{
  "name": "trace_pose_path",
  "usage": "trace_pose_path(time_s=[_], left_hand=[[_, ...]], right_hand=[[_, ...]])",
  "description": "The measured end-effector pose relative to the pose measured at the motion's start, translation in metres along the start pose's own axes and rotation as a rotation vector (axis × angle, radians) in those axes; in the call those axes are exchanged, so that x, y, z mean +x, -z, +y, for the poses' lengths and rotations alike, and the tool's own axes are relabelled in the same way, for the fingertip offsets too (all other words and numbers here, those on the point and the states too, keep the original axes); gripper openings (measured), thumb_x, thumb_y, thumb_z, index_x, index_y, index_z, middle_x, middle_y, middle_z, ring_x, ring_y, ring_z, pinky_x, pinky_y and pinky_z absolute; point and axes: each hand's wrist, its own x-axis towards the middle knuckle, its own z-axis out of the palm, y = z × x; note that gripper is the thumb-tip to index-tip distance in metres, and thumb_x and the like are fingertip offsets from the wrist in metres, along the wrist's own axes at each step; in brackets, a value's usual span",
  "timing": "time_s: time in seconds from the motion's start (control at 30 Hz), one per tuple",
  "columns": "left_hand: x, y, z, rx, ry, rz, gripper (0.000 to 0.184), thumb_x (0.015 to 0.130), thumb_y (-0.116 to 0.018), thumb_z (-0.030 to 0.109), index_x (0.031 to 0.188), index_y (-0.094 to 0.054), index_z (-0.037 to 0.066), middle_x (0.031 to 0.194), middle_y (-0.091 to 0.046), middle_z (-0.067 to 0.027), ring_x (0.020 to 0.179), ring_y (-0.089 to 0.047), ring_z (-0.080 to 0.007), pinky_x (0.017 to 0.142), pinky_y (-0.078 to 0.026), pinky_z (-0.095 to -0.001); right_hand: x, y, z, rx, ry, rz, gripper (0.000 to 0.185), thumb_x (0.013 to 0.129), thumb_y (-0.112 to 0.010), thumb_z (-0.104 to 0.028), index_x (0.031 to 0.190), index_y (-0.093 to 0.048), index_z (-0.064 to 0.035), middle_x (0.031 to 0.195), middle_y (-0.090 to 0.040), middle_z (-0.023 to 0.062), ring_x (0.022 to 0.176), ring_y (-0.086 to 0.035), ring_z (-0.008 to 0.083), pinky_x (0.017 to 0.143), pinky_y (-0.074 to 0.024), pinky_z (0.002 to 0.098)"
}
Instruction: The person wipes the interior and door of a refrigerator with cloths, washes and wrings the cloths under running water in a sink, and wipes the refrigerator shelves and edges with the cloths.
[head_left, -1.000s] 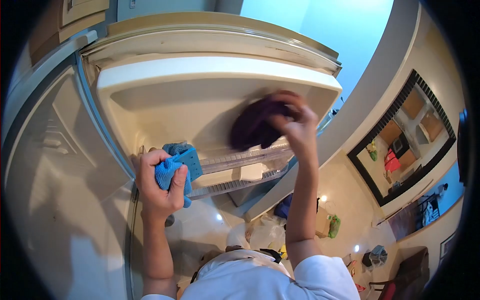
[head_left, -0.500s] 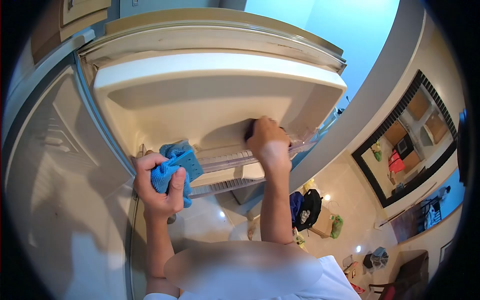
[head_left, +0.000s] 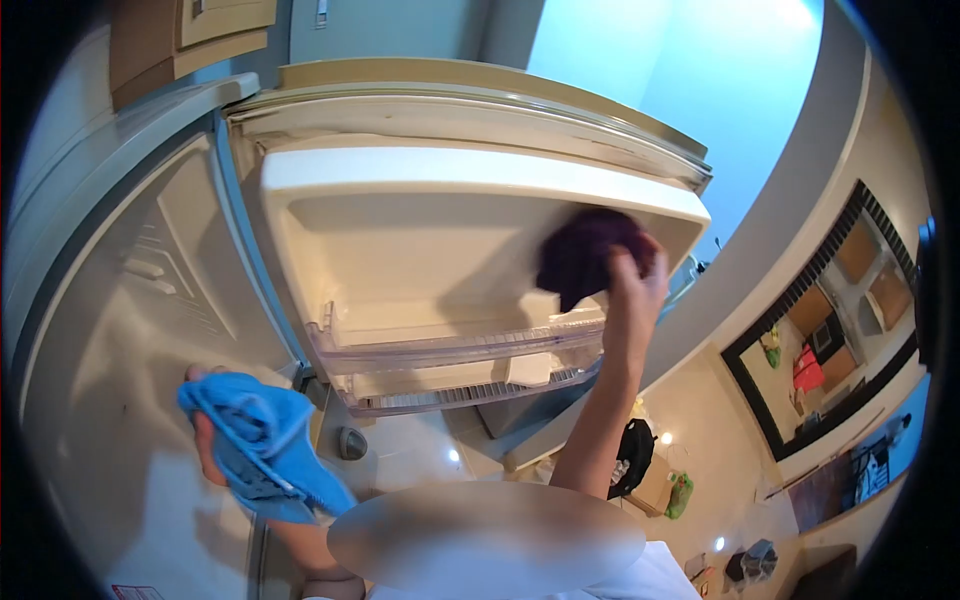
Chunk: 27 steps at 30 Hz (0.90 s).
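Note:
My left hand (head_left: 207, 452) is closed on a blue cloth (head_left: 262, 425), which hangs over it and hides most of the fingers. It is beside the smooth pale inner wall of the open fridge (head_left: 120, 330). My right hand (head_left: 638, 275) grips a bunched dark purple cloth (head_left: 588, 250), slightly blurred, near the right end of the fridge door's inner side (head_left: 420, 240). Clear plastic shelf guards (head_left: 450, 350) run across the door below the purple cloth.
A wall edge (head_left: 790, 200) stands close on the right, with a black-framed mirror (head_left: 840, 330) beyond it. On the tiled floor are a black bag (head_left: 632, 458), a cardboard box (head_left: 655, 485) and a green bag (head_left: 680, 495).
My left hand has moved left and down, away from the door, and the blue cloth now hangs loosely. My right hand has lifted the purple cloth up and to the right. The view has shifted.

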Motion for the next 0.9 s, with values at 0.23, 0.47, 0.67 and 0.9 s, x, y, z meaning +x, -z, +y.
trace_pose_path(time_s=[0.23,0.47,0.67,0.9], left_hand=[[0.000,-0.047,-0.039,1.452,0.101,-0.203,0.054,0.066,-0.068,0.010,0.118,-0.055,0.002,0.074,-0.060,-0.0082,0.064,-0.057,-0.0121,0.066,-0.048,-0.0253],[-0.037,-0.060,-0.042,1.478,-0.041,-0.265,0.039,0.066,-0.068,0.003,0.104,-0.062,0.004,0.069,-0.060,-0.0101,0.058,-0.057,-0.0171,0.059,-0.048,-0.0269],[-0.048,-0.071,-0.037,1.515,-0.095,-0.234,0.038,0.065,-0.069,0.004,0.103,-0.062,0.005,0.072,-0.061,-0.0111,0.057,-0.058,-0.0187,0.058,-0.049,-0.0280],[-0.045,-0.064,-0.046,1.482,-0.065,-0.224,0.039,0.064,-0.068,0.002,0.103,-0.061,0.002,0.078,-0.064,-0.0119,0.062,-0.061,-0.0196,0.061,-0.049,-0.0285]], right_hand=[[-0.043,-0.067,0.014,-0.452,0.398,0.062,0.041,0.073,-0.058,0.000,0.111,-0.042,0.0029,0.104,-0.045,0.0140,0.099,-0.046,0.0258,0.090,-0.0373,0.0364],[-0.109,-0.084,-0.032,0.111,0.274,-0.633,0.034,0.068,-0.058,0.005,0.102,-0.058,-0.0002,0.106,-0.055,0.0146,0.097,-0.055,0.0271,0.088,-0.0433,0.0351],[-0.105,-0.101,-0.028,0.259,0.166,0.049,0.030,0.081,-0.061,-0.003,0.109,-0.053,0.0023,0.100,-0.057,0.0086,0.091,-0.053,0.0168,0.079,-0.0450,0.0302],[-0.129,-0.123,-0.049,-0.019,0.593,-0.377,0.034,0.068,-0.067,0.004,0.102,-0.061,0.0027,0.102,-0.062,0.0178,0.093,-0.063,0.0253,0.078,-0.0493,0.0320]])
